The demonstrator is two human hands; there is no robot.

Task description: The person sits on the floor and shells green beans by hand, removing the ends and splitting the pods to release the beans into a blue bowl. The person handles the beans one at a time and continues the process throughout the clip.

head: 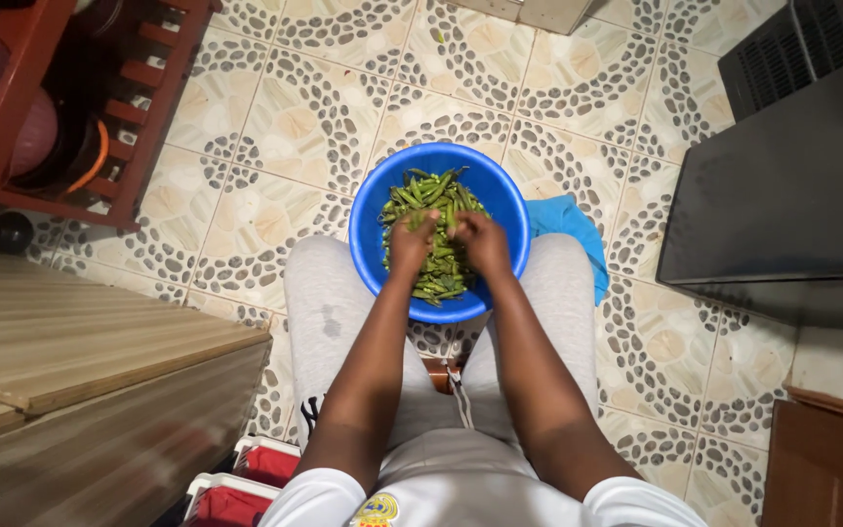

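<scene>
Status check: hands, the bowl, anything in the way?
Left hand and right hand both closed on green pods. Blue bowl sits between the knees, full. Blue cloth beside the bowl, not blocking.

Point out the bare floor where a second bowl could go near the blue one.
Open tile floor lies between the red wooden rack and the blue bowl, and beyond the bowl's far rim. Right of it, a blue cloth and dark cabinet narrow the room. The bowl itself is crowded: green pods, left hand, right hand.
</scene>
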